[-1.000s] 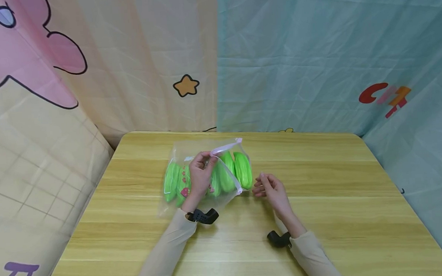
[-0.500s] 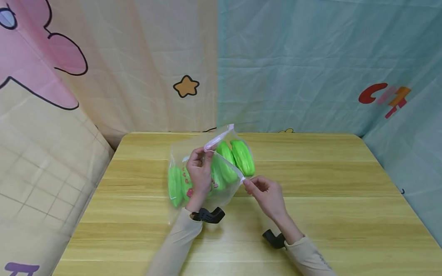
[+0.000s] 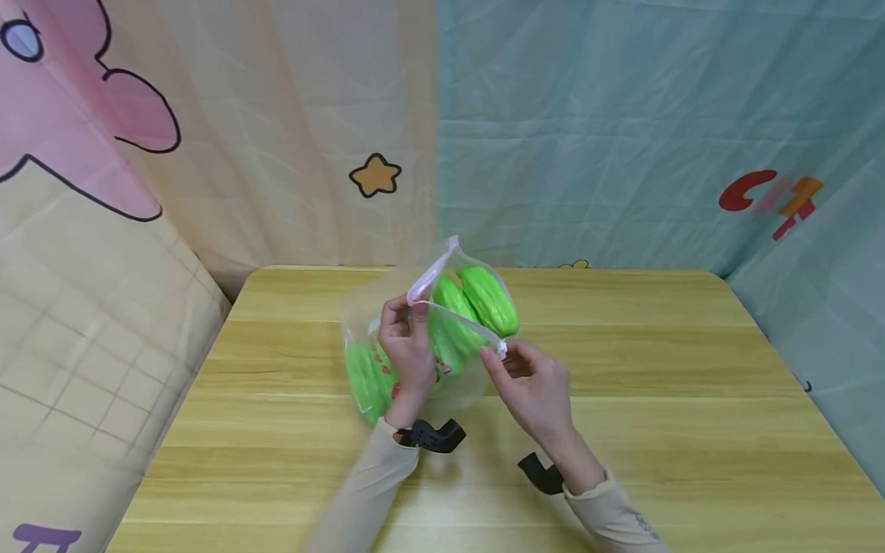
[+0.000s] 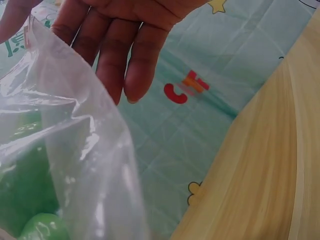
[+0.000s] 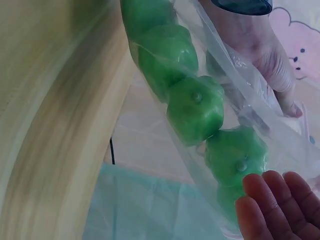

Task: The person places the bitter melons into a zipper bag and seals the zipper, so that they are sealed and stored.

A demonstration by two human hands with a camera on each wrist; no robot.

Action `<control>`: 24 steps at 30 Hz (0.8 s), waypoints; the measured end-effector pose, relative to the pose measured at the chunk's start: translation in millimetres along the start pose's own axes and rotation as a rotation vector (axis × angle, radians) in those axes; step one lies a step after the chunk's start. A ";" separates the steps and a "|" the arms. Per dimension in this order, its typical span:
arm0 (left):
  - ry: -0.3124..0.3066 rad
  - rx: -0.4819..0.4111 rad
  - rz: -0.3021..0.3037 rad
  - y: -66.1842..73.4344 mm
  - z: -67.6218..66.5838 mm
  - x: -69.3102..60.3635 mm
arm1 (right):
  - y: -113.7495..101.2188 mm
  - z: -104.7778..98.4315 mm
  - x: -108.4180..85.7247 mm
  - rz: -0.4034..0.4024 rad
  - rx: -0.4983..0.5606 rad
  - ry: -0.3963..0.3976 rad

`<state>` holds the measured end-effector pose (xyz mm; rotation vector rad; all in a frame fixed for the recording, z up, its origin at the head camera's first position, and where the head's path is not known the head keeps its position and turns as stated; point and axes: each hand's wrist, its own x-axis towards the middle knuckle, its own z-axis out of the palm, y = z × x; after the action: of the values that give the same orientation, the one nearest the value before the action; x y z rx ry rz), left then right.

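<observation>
A clear zip bag (image 3: pixel 456 397) with a pale pink zip edge and small pink prints is held up at a tilt, its mouth parted. Several bright green, ribbed, cucumber-like vegetables (image 3: pixel 490 301) lie side by side inside it; their rounded ends (image 5: pixel 195 111) show through the plastic in the right wrist view. My left hand (image 3: pixel 407 345) pinches the zip edge near its middle between thumb and finger. At the near right corner of that edge, my right hand (image 3: pixel 532 384) pinches the plastic. In the left wrist view, the bag's film (image 4: pixel 95 150) covers the left side.
Under the hands is a light wood-grain table (image 3: pixel 682 414). Printed fabric curtains (image 3: pixel 592 118) hang close behind its far edge and along both sides. Each wrist wears a black camera mount (image 3: pixel 437 436).
My right hand came in from beside the bag and took hold of its zip corner. The bag's mouth side rose and tilted, and the vegetables inside leaned over with it.
</observation>
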<state>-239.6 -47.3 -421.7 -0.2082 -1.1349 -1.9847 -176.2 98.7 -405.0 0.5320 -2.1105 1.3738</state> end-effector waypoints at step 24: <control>-0.018 -0.131 0.113 12.0 11.5 -7.0 | -10.3 -8.7 9.8 -0.259 -0.146 0.134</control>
<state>-229.2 -37.4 -410.8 -0.3512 -0.9827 -1.9617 -175.5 102.4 -388.8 0.6111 -1.9387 1.0719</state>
